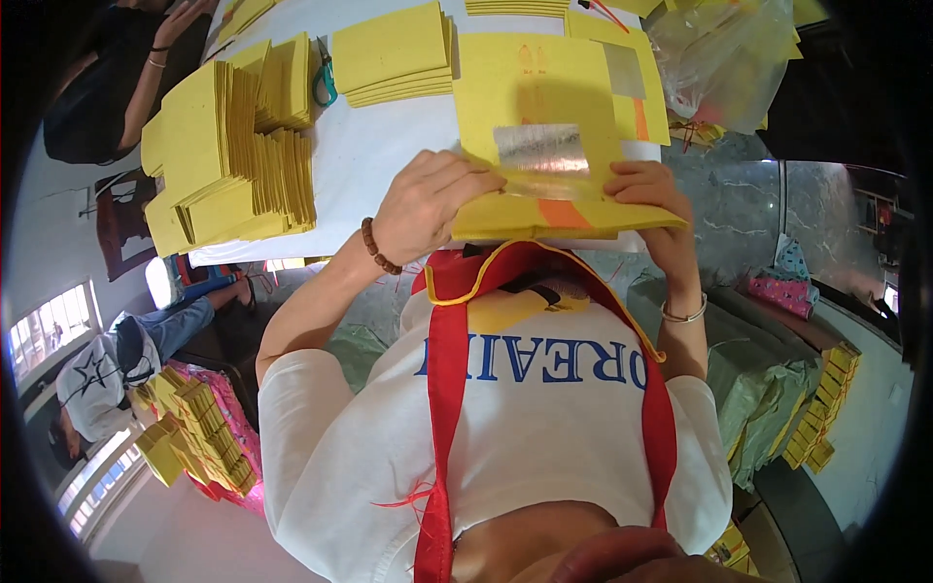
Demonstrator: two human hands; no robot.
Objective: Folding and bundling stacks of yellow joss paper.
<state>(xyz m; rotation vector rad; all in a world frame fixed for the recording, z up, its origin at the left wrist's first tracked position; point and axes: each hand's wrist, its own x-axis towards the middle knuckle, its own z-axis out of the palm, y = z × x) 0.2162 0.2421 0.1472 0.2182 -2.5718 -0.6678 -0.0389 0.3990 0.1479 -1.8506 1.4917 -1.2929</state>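
Note:
A yellow paper sheet (476, 97) with a silver foil patch (549, 151) lies on the table before me, its near edge folded up into a raised flap with an orange band. My left hand (428, 199) is closed, with curled fingers gripping the left end of that fold. At the right end, the fingers of my right hand (653, 199) press over the flap, closed around it; its thumb is largely hidden. Under the right side shows another yellow sheet (656, 97) with a foil patch and orange strip.
Folded yellow paper stacks (194, 136) stand on the white table (360, 146) at the left, with another stack (394, 53) farther back. Teal-handled scissors (324, 83) lie between them. A clear plastic bag (724, 58) sits at the back right. Another person's arm (146, 87) shows at the far left.

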